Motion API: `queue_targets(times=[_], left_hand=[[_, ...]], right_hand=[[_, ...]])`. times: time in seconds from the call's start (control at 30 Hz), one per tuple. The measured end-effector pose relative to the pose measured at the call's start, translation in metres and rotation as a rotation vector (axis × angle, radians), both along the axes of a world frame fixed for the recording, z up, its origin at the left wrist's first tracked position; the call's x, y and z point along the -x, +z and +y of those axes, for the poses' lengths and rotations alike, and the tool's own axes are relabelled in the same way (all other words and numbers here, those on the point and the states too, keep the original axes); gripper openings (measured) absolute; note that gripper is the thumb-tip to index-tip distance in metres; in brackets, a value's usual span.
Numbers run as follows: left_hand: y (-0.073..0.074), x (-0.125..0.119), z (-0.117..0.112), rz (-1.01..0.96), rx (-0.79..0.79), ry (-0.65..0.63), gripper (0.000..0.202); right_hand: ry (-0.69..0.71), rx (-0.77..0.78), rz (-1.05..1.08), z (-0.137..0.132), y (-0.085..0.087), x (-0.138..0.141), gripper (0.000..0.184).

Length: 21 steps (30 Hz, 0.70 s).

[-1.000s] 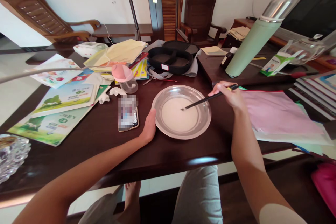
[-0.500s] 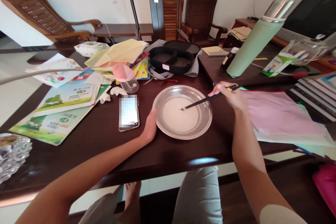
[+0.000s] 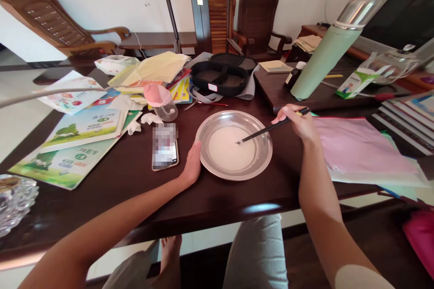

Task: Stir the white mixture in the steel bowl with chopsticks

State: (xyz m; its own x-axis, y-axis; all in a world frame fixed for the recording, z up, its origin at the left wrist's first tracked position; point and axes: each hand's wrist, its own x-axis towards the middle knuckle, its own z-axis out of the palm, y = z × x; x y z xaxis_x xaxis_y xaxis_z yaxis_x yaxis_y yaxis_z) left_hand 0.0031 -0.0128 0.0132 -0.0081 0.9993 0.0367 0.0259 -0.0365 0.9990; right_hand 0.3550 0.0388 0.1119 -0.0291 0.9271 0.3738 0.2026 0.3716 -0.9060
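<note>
A round metal bowl (image 3: 233,174) with a wide rim stands on the dark table, holding a milky white liquid (image 3: 230,151). At its left side my left hand (image 3: 192,165) is closed against the rim, with part of the fingers hidden. My right hand (image 3: 296,122) is shut on black chopsticks (image 3: 262,131) with gold marks near the upper end. They slant down to the left over the bowl, and their tips touch the white liquid. Left of my left hand lies a phone (image 3: 165,146) with a blurred screen.
Behind the phone are a pink-lidded bottle (image 3: 164,101) and crumpled tissues (image 3: 151,118). Books (image 3: 77,135) lie left, an open black case (image 3: 220,76) behind the bowl. A green thermos (image 3: 325,63), small box (image 3: 357,82) and pink folder (image 3: 362,146) are right; a glass dish (image 3: 15,203) stands front left.
The chopstick tips have moved slightly right within the white liquid. My left hand stays at the bowl's rim. The phone's blurred screen shows a different, darker picture.
</note>
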Motion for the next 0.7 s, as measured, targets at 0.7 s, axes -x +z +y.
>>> queue_targets(times=[0.7], left_hand=[[0.007, -0.002, 0.0, 0.042, -0.021, 0.013, 0.072]], right_hand=[[0.247, 0.106, -0.057, -0.001, -0.002, 0.024, 0.051]])
